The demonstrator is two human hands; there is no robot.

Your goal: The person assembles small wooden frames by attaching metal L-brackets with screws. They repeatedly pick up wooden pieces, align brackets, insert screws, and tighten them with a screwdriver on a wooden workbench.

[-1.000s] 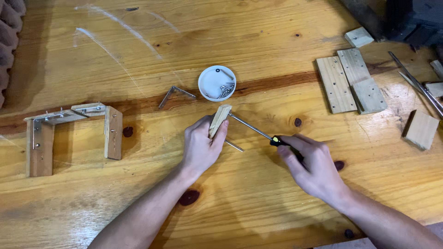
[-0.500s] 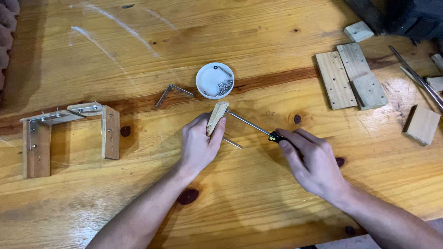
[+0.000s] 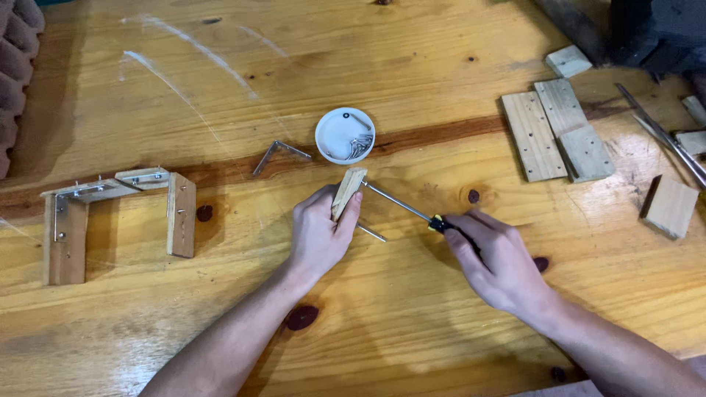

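Observation:
My left hand grips a small wooden block standing on edge on the wooden table. My right hand holds a screwdriver by its black and yellow handle. The thin metal shaft points up-left and its tip touches the upper end of the block. A thin metal piece sticks out from beneath the block, between the two hands.
A white dish with screws sits just beyond the block, a metal angle bracket to its left. A wooden frame with metal brackets lies at the left. Several wood pieces and a metal tool lie at the right.
Both hands keep their grip on the block and screwdriver. The view has shifted slightly; nothing on the table has moved.

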